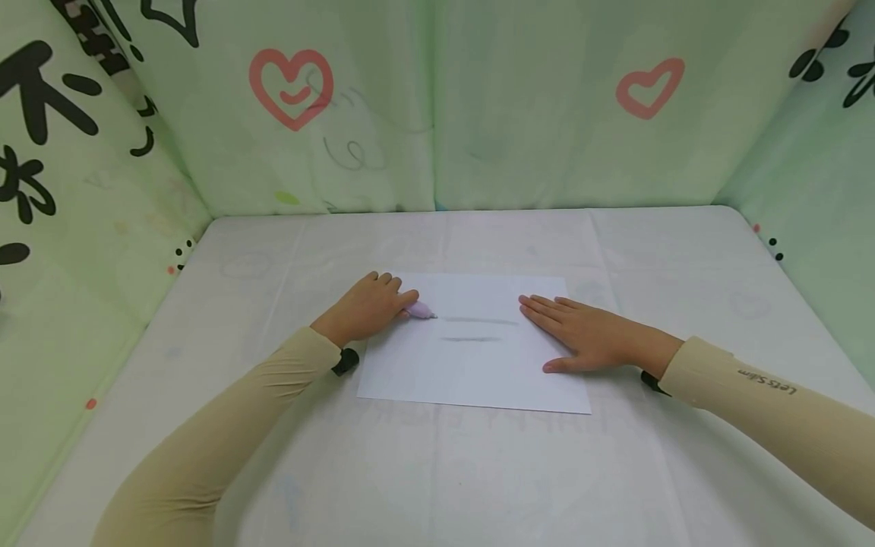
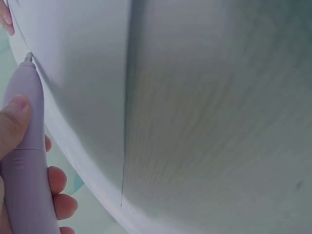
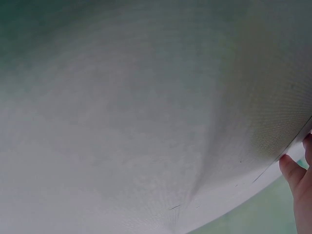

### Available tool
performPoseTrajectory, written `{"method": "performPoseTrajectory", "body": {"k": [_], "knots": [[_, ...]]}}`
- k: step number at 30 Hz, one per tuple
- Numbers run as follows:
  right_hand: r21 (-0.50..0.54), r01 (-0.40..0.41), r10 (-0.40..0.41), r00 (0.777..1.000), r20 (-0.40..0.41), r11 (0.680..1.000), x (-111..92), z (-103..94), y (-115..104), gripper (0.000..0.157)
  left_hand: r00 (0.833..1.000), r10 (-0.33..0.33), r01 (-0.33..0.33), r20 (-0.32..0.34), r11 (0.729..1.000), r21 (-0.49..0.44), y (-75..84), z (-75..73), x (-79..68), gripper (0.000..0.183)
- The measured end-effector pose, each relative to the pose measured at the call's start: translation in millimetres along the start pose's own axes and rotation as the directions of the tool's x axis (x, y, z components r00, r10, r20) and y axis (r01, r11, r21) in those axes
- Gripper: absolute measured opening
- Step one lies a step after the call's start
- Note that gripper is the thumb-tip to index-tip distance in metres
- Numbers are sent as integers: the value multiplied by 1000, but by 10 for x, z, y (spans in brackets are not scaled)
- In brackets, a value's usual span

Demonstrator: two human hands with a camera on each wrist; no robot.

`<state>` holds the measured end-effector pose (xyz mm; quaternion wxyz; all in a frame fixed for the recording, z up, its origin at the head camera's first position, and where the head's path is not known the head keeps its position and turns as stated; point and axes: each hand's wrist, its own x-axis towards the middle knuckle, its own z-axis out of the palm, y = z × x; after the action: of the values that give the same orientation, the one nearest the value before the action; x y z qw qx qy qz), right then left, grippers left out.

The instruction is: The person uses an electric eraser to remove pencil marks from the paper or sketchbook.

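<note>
A sheet of white paper (image 1: pixel 472 380) lies on the cloth-covered table, with two faint grey strokes (image 1: pixel 476 320) across its middle. My left hand (image 1: pixel 369 308) grips a thick lilac pen-shaped tool (image 1: pixel 420 310) at the paper's left side. In the left wrist view, the thumb lies along the tool (image 2: pixel 29 126), with fingertips (image 2: pixel 64 205) curled round its far side. Its narrow metal tip points towards the strokes. My right hand (image 1: pixel 588 334) rests on the paper's right part, fingers extended and thumb apart. Only some of its fingers (image 3: pixel 295 175) show in the right wrist view.
A white cloth (image 1: pixel 424 471) with fold creases covers the table. Green curtains (image 1: pixel 519 144) printed with hearts and black marks stand at the back and both sides. Dark bands (image 1: pixel 346 362) sit at both wrists, by the beige sleeves.
</note>
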<state>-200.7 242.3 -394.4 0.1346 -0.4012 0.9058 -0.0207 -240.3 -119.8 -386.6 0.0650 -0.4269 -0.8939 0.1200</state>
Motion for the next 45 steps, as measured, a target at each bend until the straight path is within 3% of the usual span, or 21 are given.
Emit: {"method": "performPoseTrajectory", "body": {"k": [13, 31, 38, 45], "knots": [[1, -1, 1, 1000, -4, 1000, -6, -1, -6, 90, 996, 40, -35, -74, 997, 75, 5, -10, 22, 17], [5, -10, 10, 1000, 5, 1000, 2, 41, 22, 92, 995, 49, -40, -81, 993, 109, 20, -43, 39, 15], [-3, 15, -15, 999, -38, 1000, -5, 42, 23, 90, 997, 35, -28, -68, 994, 109, 23, -54, 34, 14], [11, 1, 0, 1000, -8, 1000, 5, 24, 11, 90, 994, 57, -50, -91, 995, 84, 46, -47, 46, 13]]}}
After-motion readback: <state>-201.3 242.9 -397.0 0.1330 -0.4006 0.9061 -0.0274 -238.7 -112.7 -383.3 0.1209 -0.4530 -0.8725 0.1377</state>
